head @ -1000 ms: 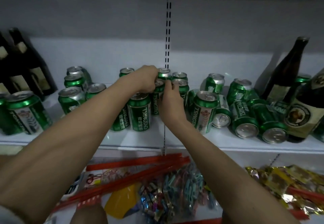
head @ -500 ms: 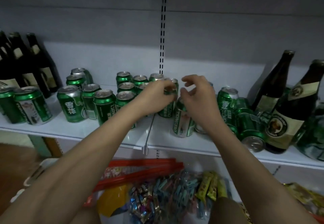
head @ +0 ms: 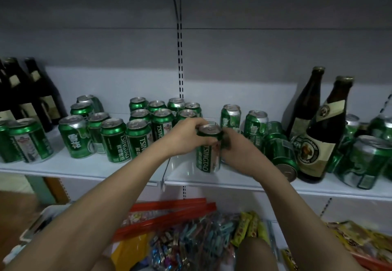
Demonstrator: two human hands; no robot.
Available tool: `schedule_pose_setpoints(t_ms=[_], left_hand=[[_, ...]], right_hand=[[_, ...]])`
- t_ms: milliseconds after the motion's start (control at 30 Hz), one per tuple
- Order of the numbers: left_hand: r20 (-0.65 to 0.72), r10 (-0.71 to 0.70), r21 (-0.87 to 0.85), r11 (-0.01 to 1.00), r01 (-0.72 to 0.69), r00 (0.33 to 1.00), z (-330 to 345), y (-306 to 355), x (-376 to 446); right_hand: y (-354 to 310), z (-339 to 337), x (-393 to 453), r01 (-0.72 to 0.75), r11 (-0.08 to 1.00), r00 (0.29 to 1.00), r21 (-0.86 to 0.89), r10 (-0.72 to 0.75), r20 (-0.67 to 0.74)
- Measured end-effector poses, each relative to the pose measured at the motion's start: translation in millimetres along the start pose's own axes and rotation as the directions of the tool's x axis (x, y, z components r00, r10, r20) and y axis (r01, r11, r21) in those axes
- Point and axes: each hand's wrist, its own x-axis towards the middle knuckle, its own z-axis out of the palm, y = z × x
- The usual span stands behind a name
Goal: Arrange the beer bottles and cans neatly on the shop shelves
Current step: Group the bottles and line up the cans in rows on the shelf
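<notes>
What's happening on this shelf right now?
A person is tidying beer on a white shop shelf. Both the left hand and the right hand grip one upright green Tsingtao can near the shelf's front edge. Upright cans stand grouped to its left; a toppled can and brown bottles sit to its right.

can in my hands [head: 209,149]: green, white lettering, silver top
cans at centre left [head: 114,139]: same green and silver
bottles at right [head: 318,135]: dark brown, cream labels
shelf [head: 233,180]: white
strips at lower centre [head: 169,211]: red
</notes>
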Motion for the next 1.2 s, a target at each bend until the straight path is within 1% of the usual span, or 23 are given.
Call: schedule_pose_setpoints(t_ms=[33, 100, 200, 267, 400, 467, 567, 700, 933, 1067, 1200], left_hand=[[-0.008, -0.002, 0.002, 1.0, 0.002, 1.0, -0.7, 0.3, -0.1], [-0.024, -0.025, -0.021, 0.999, 0.024, 0.999, -2.1, 1.8, -1.5], [-0.027, -0.059, -0.067, 0.996, 0.057, 0.998, -6.7, -2.0, -5.6], [-0.035, -0.065, -0.059, 0.996, 0.063, 0.997, -15.3, -6.3, -7.2], [-0.083, -0.034, 0.029, 0.999, 0.037, 0.996, -37.2, -11.4, -9.3], [-0.105, -0.048, 0.103, 0.993, 0.059, 0.993, -45.6, -14.4, -9.3], [-0.103, -0.065, 0.236, 0.968, 0.088, 0.993, -55.4, -19.7, -7.2], [-0.096, -0.119, 0.335, 0.931, 0.144, 0.988, -62.7, -24.0, -4.4], [-0.069, -0.205, 0.432, 0.876, 0.215, 0.976, -71.7, -30.4, 2.2], [-0.106, -0.192, 0.477, 0.851, 0.219, 0.976, -73.6, -33.1, 8.4], [-0.13, -0.236, 0.469, 0.841, 0.269, 0.963, -77.9, -41.1, 16.1]], right_hand=[[1.0, 4.0, -1.0, 0.014, 1.0, 0.999, 0.013, -0.014, 0.029], [1.9, 13.9, -2.2, 0.02, 0.999, 1.0, 0.028, -0.02, 0.012], [2.2, 31.7, -1.9, 0.051, 0.998, 0.994, 0.038, -0.047, -0.099], [-1.8, 40.8, 2.2, 0.082, 0.994, 0.986, 0.068, -0.071, -0.148], [-10.7, 59.0, 16.7, 0.139, 0.974, 0.972, 0.181, -0.1, -0.212], [-15.6, 69.5, 22.6, 0.156, 0.967, 0.967, 0.201, -0.108, -0.23], [-19.3, 84.8, 31.6, 0.186, 0.957, 0.961, 0.224, -0.129, -0.246], [-20.8, 98.4, 43.6, 0.195, 0.949, 0.959, 0.248, -0.132, -0.25], [-23.7, 122.4, 60.8, 0.196, 0.954, 0.963, 0.226, -0.145, -0.226], [-28.0, 133.4, 74.3, 0.183, 0.966, 0.959, 0.184, -0.135, -0.248], [-33.0, 141.9, 84.7, 0.183, 0.974, 0.954, 0.132, -0.143, -0.265]])
